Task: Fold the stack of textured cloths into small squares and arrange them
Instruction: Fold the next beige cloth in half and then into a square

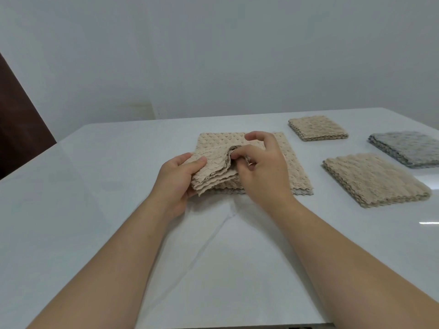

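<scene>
Fingers [200, 160] of the left hand [175, 179] are gripping the left edge of a partly folded beige cloth [213, 173], thumb on top, while the right hand [263, 172] is pinching its upper fold. It is resting over the flat cloth stack [221, 140] mid-bench [95, 186]. Off to the right are lying a far beige pile [318, 128], a near beige pile [375, 180] and a grey pile [408, 148].

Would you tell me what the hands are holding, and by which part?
A folded beige cloth: the left hand grips its left edge, the right hand pinches its upper fold.
</scene>
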`<state>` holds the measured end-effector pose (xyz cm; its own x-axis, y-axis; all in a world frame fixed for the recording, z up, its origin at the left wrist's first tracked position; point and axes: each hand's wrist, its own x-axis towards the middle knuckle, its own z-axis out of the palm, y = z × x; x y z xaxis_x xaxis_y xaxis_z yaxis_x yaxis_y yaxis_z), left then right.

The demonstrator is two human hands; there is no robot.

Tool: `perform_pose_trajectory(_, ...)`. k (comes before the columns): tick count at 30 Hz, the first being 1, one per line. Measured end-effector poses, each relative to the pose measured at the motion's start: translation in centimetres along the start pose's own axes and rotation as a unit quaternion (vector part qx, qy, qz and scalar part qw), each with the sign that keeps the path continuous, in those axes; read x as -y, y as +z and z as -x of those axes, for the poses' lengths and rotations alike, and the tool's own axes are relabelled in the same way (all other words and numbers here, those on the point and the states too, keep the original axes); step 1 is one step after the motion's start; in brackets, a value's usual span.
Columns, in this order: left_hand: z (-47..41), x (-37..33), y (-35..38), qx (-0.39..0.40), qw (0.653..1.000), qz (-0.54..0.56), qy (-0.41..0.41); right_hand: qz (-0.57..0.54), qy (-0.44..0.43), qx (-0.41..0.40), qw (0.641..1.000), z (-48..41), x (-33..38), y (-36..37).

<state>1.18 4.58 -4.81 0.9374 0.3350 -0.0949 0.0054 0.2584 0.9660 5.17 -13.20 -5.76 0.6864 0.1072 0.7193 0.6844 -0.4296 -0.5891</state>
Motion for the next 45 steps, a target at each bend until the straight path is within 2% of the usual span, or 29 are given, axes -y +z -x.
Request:
perform_pose_trajectory(8, 0.0, -0.1, 0.0, -0.007, 1.000, 0.015, 0.018, 0.052, 0.069, 0.060, 0.994, -0.2, 0.7, -0.3)
perform_pose_trajectory(14, 0.3, -0.3, 0.1, -0.018, 0.999, 0.050, 0.013, 0.056, 0.091, 0.089, 0.990, -0.4, 1.2, -0.7)
perform_pose_trajectory(18, 0.2, -0.5, 0.0, -0.017, 0.997, 0.072, 0.002, 0.050, 0.090, 0.109, 0.989, -0.3, 1.5, -0.8)
perform_pose_trajectory(26, 0.5, -0.8, 0.2, -0.046, 0.994, 0.094, 0.013, 0.116, 0.037, 0.129, 0.984, 0.0, 1.2, -0.6)
perform_pose_trajectory(31, 0.5, -0.7, 0.2, -0.052, 0.994, 0.092, 0.011, 0.096, 0.057, 0.144, 0.983, -0.1, 1.3, -0.7)
perform_pose_trajectory(38, 0.5, -0.6, 0.3, -0.052, 0.995, 0.082, 0.007, 0.102, 0.048, 0.134, 0.985, 0.0, 0.9, -0.2)
perform_pose_trajectory(45, 0.5, -0.4, 0.5, -0.040, 0.998, 0.045, 0.032, 0.110, 0.019, 0.058, 0.992, -0.2, 0.6, 0.0)
